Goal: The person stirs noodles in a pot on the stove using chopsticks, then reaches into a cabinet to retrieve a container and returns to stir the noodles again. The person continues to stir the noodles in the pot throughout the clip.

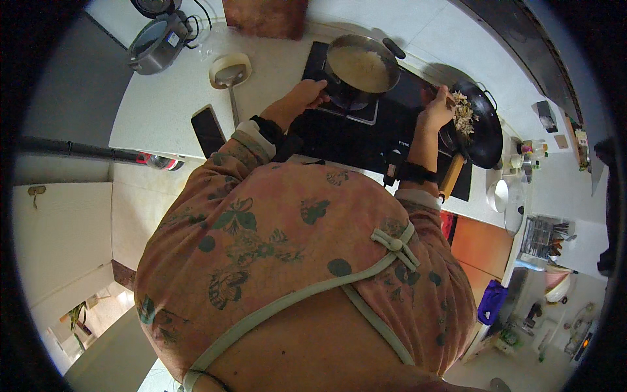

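A deep metal pot of pale, cloudy liquid stands on the left of the black cooktop. My left hand has its fingers closed at the pot's near-left side handle, which the fingers partly hide. On the right, a black wok sits tilted, its wooden handle pointing towards me. Chopped pale food lies along the wok's left side. Over that edge my right hand grips a brown utensil, seemingly a wooden spatula; the hand covers most of it.
Left on the counter are a phone, a ladle resting in a pale round holder, and an open rice cooker. A white bowl and several jars stand right of the wok. The pot's far handle juts out towards the wall.
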Tool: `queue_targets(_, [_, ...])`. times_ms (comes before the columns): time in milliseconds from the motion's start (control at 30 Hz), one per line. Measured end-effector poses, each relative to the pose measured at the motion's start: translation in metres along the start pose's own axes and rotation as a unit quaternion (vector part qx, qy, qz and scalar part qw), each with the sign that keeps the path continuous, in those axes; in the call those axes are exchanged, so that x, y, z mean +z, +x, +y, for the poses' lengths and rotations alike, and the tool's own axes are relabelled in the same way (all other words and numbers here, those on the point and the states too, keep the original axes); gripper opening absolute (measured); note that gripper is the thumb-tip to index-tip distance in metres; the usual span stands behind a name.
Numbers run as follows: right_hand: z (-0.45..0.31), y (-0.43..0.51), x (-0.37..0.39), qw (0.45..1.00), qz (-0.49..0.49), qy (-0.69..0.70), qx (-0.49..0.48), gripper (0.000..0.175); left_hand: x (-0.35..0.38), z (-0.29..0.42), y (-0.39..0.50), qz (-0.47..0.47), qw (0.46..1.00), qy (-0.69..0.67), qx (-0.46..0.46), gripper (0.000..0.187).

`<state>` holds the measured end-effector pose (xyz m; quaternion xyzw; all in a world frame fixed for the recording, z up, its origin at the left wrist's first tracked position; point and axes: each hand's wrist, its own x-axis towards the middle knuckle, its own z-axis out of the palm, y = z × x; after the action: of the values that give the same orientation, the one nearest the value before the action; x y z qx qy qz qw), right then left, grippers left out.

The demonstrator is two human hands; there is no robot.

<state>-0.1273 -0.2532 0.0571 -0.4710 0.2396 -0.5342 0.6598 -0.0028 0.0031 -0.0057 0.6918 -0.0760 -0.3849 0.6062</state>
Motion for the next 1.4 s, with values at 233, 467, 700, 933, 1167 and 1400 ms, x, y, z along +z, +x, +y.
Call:
queue_targets(233, [0.028,-0.032,0.039,0.928,-0.25,-0.227,-0.157,0.019,-0.005,0.0,0.001,-0.021,0.998,0.052,0.019,0.041])
queue_targets(467, [0.003,-0.023,0.049,0.774,-0.411,-0.434,-0.211,0.023,-0.006,-0.002,0.0,-0.031,0.998,0.041,0.033,0.038])
queue_targets(700, [-0.016,-0.007,0.025,0.801,-0.363,-0.447,-0.164,0.027,-0.005,-0.008,0.008,-0.017,0.996,0.058,0.06,0.043])
queue_targets(933, [-0.022,0.03,0.026,0.924,-0.227,-0.293,-0.096,0.028,-0.004,-0.005,0.005,-0.015,0.996,0.073,0.044,0.044])
queue_targets(1167, [0.012,0.048,0.035,0.893,-0.23,-0.386,0.014,0.03,-0.004,-0.004,0.006,-0.018,0.996,0.072,0.049,0.045])
queue_targets(1400, [0.049,0.013,0.033,0.937,-0.247,-0.235,0.074,0.031,-0.001,-0.001,-0.002,-0.004,0.996,0.059,0.064,0.045])
